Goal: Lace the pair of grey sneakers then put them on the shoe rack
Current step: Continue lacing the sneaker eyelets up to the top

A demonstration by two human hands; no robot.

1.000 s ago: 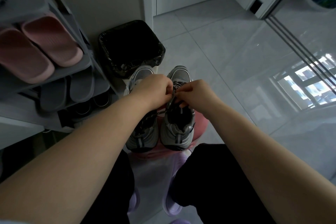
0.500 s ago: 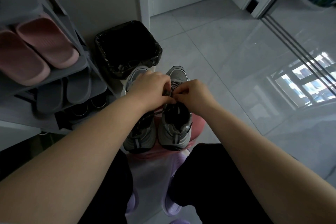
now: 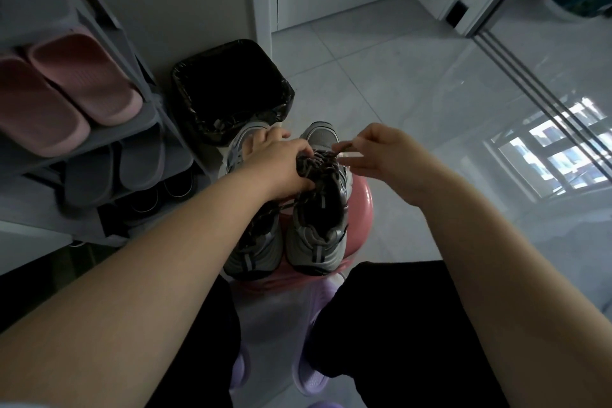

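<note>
Two grey sneakers stand side by side on a pink stool, toes pointing away from me. My left hand presses down on the tongue and laces of the right sneaker, and covers part of the left sneaker. Just to the right of that sneaker's toe, my right hand pinches the end of a dark lace and holds it taut. The grey shoe rack stands at the left.
The rack holds pink slippers on an upper shelf, grey slippers below them and dark shoes lower down. A black-lined bin sits just behind the sneakers. Glossy floor tiles stretch to the right. My knees frame the stool.
My right hand has drawn away from the left hand toward the right, pulling the lace end out. The left hand has shifted down onto the sneaker's laces.
</note>
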